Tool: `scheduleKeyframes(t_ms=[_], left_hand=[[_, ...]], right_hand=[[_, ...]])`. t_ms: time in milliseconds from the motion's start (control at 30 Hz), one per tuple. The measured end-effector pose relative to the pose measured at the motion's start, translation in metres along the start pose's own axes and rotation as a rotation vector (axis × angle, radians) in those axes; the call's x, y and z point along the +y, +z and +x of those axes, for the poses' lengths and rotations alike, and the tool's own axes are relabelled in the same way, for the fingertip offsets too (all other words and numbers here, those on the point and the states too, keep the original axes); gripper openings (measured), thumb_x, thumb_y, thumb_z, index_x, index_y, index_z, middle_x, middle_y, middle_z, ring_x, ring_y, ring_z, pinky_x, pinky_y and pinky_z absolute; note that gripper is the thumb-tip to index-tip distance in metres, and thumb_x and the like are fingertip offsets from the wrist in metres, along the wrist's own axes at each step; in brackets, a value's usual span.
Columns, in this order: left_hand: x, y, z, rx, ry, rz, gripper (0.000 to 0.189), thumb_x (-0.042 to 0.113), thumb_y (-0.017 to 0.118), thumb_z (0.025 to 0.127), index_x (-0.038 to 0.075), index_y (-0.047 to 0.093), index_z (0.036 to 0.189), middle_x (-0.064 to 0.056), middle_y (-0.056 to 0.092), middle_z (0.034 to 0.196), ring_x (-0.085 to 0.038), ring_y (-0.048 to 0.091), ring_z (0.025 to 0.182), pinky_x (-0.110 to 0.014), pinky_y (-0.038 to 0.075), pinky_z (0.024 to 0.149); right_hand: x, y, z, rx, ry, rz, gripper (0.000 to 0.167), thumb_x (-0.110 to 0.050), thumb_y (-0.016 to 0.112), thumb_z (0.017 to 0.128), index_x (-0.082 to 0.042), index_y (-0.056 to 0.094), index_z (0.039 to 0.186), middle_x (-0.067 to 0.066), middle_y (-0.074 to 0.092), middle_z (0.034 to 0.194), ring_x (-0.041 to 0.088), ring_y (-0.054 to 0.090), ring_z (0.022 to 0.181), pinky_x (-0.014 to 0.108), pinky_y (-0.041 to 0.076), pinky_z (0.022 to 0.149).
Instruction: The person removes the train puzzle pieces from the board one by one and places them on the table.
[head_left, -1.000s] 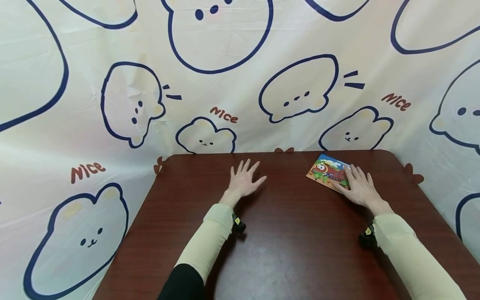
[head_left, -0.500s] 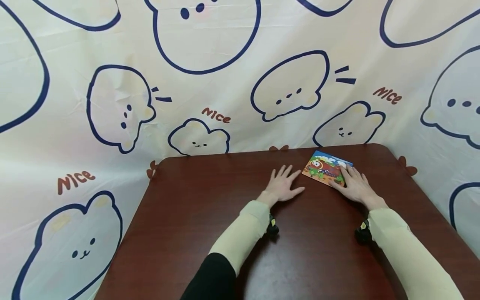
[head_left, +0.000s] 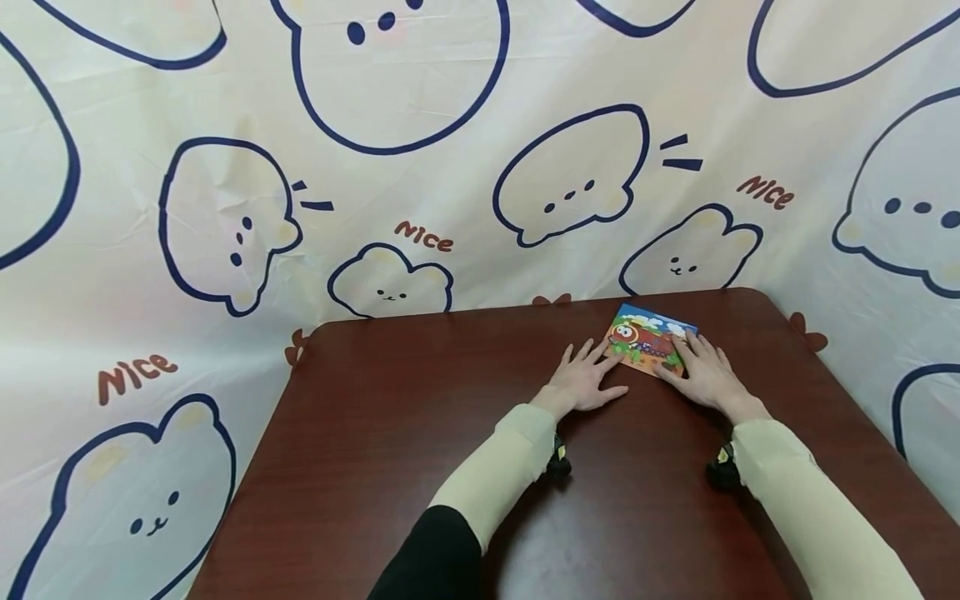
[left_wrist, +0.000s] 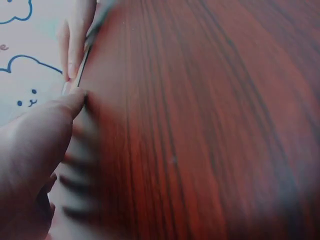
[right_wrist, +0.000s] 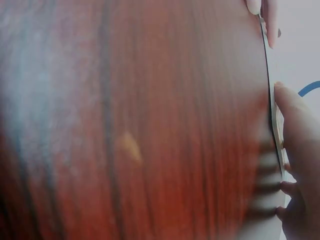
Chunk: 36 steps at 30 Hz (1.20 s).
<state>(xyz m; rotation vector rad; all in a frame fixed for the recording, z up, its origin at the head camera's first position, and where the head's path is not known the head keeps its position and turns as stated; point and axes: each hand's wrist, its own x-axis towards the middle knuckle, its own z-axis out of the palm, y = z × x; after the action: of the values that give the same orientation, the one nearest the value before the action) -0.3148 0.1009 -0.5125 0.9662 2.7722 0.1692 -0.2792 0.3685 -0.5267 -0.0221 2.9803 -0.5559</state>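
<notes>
**Card (head_left: 645, 338) between my two spread hands, at the table's (head_left: 390, 442) far edge**

My left arm slants up from the bottom of the head view, and my left hand (head_left: 581, 383) lies low and palm down, its fingers fanned and straight, grasping nothing. The tips reach over the left edge of the card; the thumb points off to the right, below it. My right arm comes in from the lower right, leaning left, and my right hand (head_left: 705, 372) has its uncurled fingers and thumb spread across the card's right side, also without a grasp. The card itself lies flat, near the far edge and right of the middle, its bright picture facing up.

My right fingers hide part of that picture. How firmly either hand presses, I cannot tell. Both sleeves are cut off by the frame. From the wrists the card is only a thin edge, its picture out of sight, and the views are blurred. In the left wrist view my thumb covers most of the other fingers.
</notes>
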Motion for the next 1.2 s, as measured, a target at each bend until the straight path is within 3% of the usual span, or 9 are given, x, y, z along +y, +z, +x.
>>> scheduleKeyframes(t_ms=[500, 733, 967, 1200], left_hand=[[-0.026, 0.003, -0.039, -0.018, 0.026, -0.054, 0.068, 0.064, 0.044, 0.114, 0.043, 0.026, 0.175, 0.008, 0.011, 0.188, -0.026, 0.004, 0.176, -0.057, 0.012, 0.143], [-0.044, -0.004, -0.054, 0.012, 0.037, -0.002, 0.069, 0.067, 0.043, 0.113, 0.039, 0.032, 0.174, 0.004, 0.016, 0.187, -0.025, 0.009, 0.176, -0.058, 0.013, 0.143], [-0.06, -0.01, -0.044, 0.076, 0.03, -0.019, 0.069, 0.064, 0.045, 0.114, 0.035, 0.032, 0.175, 0.001, 0.019, 0.187, -0.025, 0.015, 0.175, -0.056, 0.016, 0.142], [-0.073, -0.002, -0.026, 0.093, 0.038, -0.006, 0.073, 0.063, 0.046, 0.113, 0.031, 0.029, 0.176, -0.001, 0.018, 0.187, -0.021, 0.013, 0.175, -0.051, 0.015, 0.143]], right_hand=[[-0.025, 0.016, -0.003, -0.004, -0.058, 0.037, 0.097, -0.062, 0.059, 0.108, 0.007, 0.028, 0.17, 0.041, 0.015, 0.176, 0.062, 0.009, 0.164, 0.078, 0.008, 0.134], [-0.042, 0.023, -0.003, 0.0, -0.1, 0.04, 0.099, -0.063, 0.061, 0.106, 0.004, 0.028, 0.171, 0.039, 0.015, 0.177, 0.061, 0.01, 0.165, 0.076, 0.01, 0.135], [-0.059, 0.029, 0.002, -0.007, -0.146, 0.03, 0.099, -0.066, 0.06, 0.106, -0.001, 0.028, 0.173, 0.035, 0.015, 0.18, 0.06, 0.013, 0.166, 0.076, 0.014, 0.134], [-0.071, 0.035, 0.003, -0.017, -0.187, 0.004, 0.096, -0.064, 0.06, 0.107, -0.002, 0.031, 0.173, 0.034, 0.018, 0.18, 0.061, 0.019, 0.164, 0.077, 0.021, 0.133]])
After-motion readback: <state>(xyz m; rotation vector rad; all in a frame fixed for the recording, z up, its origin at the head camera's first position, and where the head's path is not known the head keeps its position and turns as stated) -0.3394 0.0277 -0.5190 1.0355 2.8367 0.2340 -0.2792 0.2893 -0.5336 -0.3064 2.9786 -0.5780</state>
